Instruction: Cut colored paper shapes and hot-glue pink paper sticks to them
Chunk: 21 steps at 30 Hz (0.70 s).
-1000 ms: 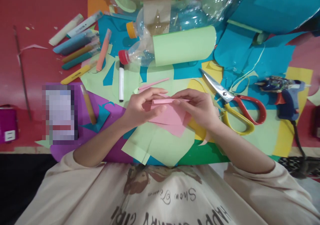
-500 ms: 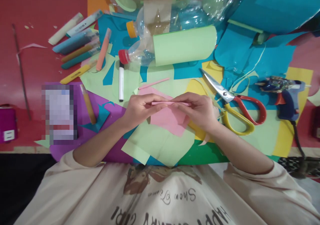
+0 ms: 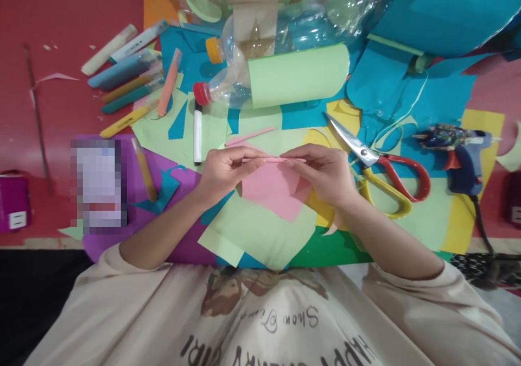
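A thin pink paper strip (image 3: 272,160) is stretched between both hands, held edge-on just above the table. My left hand (image 3: 226,171) pinches its left end with closed fingers. My right hand (image 3: 323,173) pinches its right end the same way. Under the strip lies a pink paper sheet (image 3: 272,192) on a light green sheet (image 3: 260,233). Another pink strip (image 3: 249,136) rests on the table just beyond my hands.
Red-and-yellow scissors (image 3: 382,165) lie right of my right hand, with a blue glue gun (image 3: 459,149) farther right. A plastic bottle wrapped in green paper (image 3: 280,75) lies beyond. A white marker (image 3: 197,132) and several coloured pens (image 3: 130,81) sit at the left.
The pink strip went from lying flat and wide between my fingers to being pressed thin and edge-on. The pink sheet beneath settled flat on the table. Both hands stayed in place.
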Each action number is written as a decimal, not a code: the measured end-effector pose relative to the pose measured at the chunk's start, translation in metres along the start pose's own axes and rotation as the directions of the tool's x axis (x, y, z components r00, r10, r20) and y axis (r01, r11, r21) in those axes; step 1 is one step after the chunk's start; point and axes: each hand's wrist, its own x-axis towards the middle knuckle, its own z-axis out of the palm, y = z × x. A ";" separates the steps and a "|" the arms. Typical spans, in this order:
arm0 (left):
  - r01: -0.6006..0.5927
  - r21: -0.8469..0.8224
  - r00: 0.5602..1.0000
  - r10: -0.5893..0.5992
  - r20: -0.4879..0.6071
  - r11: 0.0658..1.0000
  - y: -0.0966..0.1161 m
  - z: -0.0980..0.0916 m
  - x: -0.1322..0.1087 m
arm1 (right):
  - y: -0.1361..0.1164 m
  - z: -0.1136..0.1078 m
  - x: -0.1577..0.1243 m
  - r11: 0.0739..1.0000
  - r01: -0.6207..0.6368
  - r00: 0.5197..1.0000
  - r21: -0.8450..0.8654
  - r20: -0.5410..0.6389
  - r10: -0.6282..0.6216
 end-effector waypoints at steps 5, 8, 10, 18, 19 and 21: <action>0.038 -0.016 0.999 -0.038 0.012 0.999 -0.001 -0.001 0.000 | 0.001 -0.002 0.002 1.000 -0.012 1.000 -0.006 0.011 0.012; 0.080 -0.012 0.996 -0.079 0.027 0.997 -0.002 -0.002 0.000 | 0.003 -0.004 0.002 1.000 -0.015 1.000 -0.013 0.008 0.015; 0.107 -0.010 0.994 -0.106 0.038 0.994 -0.002 -0.002 0.001 | 0.004 -0.004 0.002 1.000 -0.016 1.000 -0.008 -0.005 0.016; 0.116 -0.003 0.993 -0.115 0.037 0.993 -0.003 -0.005 0.003 | 0.004 -0.005 0.005 0.998 -0.049 0.997 0.034 -0.054 0.051; 0.110 0.002 0.993 -0.110 0.045 0.994 -0.003 -0.006 0.003 | 0.004 -0.005 0.005 0.998 -0.045 0.997 0.032 -0.055 0.047; 0.101 0.007 0.993 -0.102 0.064 0.995 -0.004 -0.007 0.004 | 0.005 -0.006 0.005 0.999 -0.039 0.998 0.033 -0.051 0.041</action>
